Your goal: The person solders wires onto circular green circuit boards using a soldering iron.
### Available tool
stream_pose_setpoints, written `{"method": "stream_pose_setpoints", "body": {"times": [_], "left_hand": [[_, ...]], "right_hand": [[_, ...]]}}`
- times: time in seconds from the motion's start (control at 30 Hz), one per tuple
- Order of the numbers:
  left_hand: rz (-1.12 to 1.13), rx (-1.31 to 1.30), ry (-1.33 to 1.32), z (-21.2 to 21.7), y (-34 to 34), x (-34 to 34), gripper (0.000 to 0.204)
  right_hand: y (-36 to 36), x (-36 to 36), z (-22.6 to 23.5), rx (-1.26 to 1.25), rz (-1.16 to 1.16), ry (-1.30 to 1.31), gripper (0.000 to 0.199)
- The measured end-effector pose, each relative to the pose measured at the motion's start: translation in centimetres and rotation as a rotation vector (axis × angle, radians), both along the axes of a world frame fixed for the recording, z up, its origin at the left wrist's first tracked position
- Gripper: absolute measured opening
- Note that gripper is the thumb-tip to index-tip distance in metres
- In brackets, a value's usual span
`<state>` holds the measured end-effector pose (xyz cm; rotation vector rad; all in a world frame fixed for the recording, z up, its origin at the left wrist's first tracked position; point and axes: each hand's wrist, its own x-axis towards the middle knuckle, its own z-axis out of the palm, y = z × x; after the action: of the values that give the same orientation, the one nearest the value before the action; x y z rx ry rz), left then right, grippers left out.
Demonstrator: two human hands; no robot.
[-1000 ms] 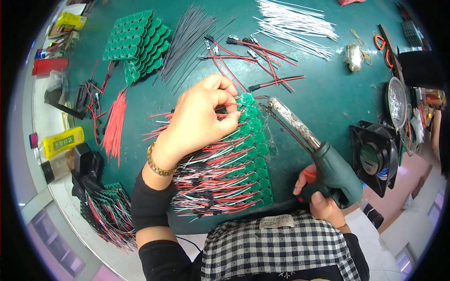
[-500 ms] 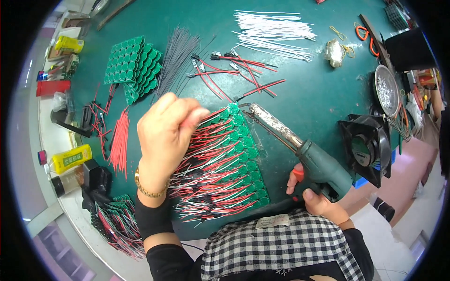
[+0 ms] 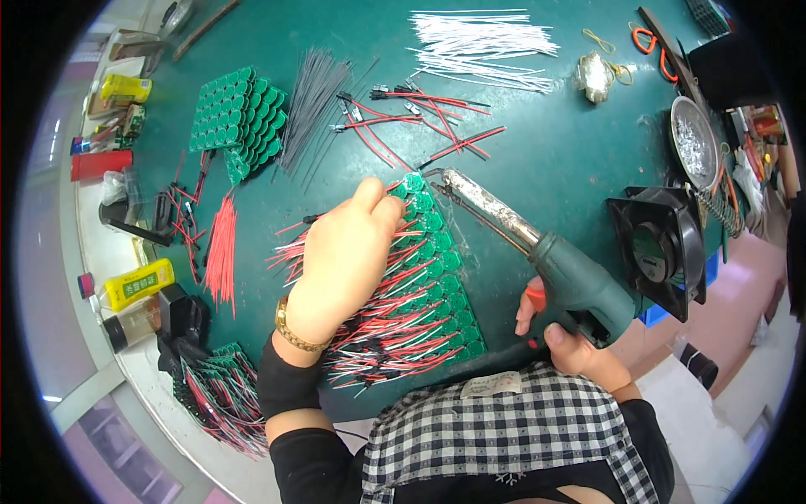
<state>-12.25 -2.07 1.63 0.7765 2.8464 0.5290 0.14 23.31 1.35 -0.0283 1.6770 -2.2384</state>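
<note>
My left hand (image 3: 353, 248) is closed over the far end of a panel of round green circuit boards (image 3: 449, 290), its fingertips pinched and partly hidden. A red and black wire lead (image 3: 295, 225) with a black connector sticks out on the left of this hand. Rows of red, white and black leads (image 3: 395, 336) hang off the panel's left side. My right hand (image 3: 567, 336) grips a dark green soldering gun (image 3: 579, 277), a finger by its red trigger. The gun's bent tip points at the panel's far corner board, close to my left fingertips.
Loose connector leads (image 3: 437, 118) lie beyond the panel, near white wires (image 3: 483, 50) and grey-black wires (image 3: 315, 109). Stacked green boards (image 3: 239, 122) and red wires (image 3: 221, 256) are at left. A black fan (image 3: 659, 256), a metal dish (image 3: 695, 143) and orange-handled scissors (image 3: 644, 40) are at right.
My left hand has moved right and down over the panel's far end, its fingers closer to the corner board. The soldering gun stays at nearly the same place by that corner.
</note>
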Motion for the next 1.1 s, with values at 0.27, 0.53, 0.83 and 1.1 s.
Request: {"method": "stream_pose_setpoints", "body": {"times": [0.27, 0.53, 0.83, 1.1], "left_hand": [[-0.003, -0.17, 0.16, -0.7, 0.8, 1.2, 0.007], [0.048, 0.009, 0.154, -0.8, 0.0, 1.6, 0.013], [0.083, -0.062, 0.296, -1.6, 0.8, 2.1, 0.01], [0.09, 0.096, 0.376, -1.6, 0.4, 2.1, 0.011]], "right_hand": [[-0.1, 0.1, -0.5, 0.004, -0.027, -0.012, 0.036], [-0.6, 0.2, -0.5, 0.141, -0.029, -0.005, 0.053], [-0.4, -0.1, -0.5, 0.066, 0.001, 0.046, 0.032], [-0.4, 0.0, -0.6, 0.054, -0.021, 0.042, 0.032]]}}
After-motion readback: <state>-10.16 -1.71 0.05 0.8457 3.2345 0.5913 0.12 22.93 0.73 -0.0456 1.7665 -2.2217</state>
